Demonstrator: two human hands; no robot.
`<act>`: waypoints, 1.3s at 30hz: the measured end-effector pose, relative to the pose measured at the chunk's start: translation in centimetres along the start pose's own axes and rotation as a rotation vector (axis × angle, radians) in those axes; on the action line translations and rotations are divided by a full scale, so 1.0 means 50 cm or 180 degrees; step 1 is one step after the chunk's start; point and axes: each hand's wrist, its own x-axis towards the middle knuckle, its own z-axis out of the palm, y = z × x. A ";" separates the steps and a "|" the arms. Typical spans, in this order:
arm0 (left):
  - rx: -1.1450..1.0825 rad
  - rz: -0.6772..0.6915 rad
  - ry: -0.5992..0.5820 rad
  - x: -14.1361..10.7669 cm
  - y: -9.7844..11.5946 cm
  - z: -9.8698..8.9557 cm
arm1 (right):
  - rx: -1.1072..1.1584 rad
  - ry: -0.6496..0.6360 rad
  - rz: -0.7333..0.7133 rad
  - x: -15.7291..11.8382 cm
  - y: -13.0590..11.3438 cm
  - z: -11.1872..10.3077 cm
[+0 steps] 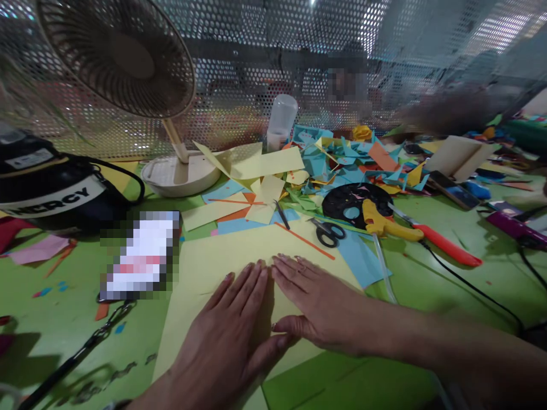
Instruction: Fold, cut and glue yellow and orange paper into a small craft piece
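A large sheet of pale yellow paper lies on the green table in front of me. My left hand rests flat on it, fingers stretched forward and thumb out to the right. My right hand also presses flat on the sheet, its fingertips close to those of the left. Neither hand grasps anything. Beyond the fingertips, a thin orange paper strip lies across the sheet's far part. Black-handled scissors sit at its far edge, beside dark tweezers.
A yellow glue gun and a red-handled cutter lie to the right, near a black round tray. Coloured paper scraps pile up behind. A fan, a phone and a black bag stand or lie left.
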 end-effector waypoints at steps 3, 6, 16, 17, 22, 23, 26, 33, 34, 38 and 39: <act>0.0038 -0.0017 0.0062 0.000 0.000 0.001 | 0.0000 0.0018 -0.0037 0.000 0.006 0.005; 0.0026 -0.0042 0.0028 0.003 0.001 -0.002 | -0.0083 0.0103 0.0032 0.000 0.007 0.010; -0.0366 -0.0276 -0.0471 0.012 0.013 -0.030 | -0.0375 0.0089 0.0031 0.002 0.007 0.018; -0.0433 -0.0298 -0.0500 0.012 0.013 -0.031 | -0.0416 0.0069 0.0025 0.004 0.009 0.017; -0.0646 -0.0372 -0.0510 0.000 0.001 -0.030 | -0.0532 -0.0088 0.0114 -0.001 0.016 0.005; -0.0643 -0.0432 -0.0503 -0.005 -0.003 -0.030 | -0.0541 -0.0080 0.0149 -0.006 0.019 0.003; -0.0622 -0.0609 -0.0515 -0.025 -0.020 -0.031 | -0.0585 0.0048 0.0260 -0.027 0.030 0.001; -0.0663 -0.0774 -0.0523 -0.038 -0.037 -0.045 | -0.0768 0.0054 0.0526 -0.052 0.030 -0.002; -0.0622 -0.0797 -0.0466 -0.029 -0.033 -0.049 | -0.0782 0.0033 0.0537 -0.052 0.027 -0.003; -0.0534 -0.0246 -0.0087 0.024 0.002 -0.055 | -0.0805 0.0104 0.0464 -0.049 0.020 -0.005; -0.0595 -0.0069 -0.0083 0.037 0.011 -0.053 | -0.0824 0.0122 0.0460 -0.049 0.020 -0.006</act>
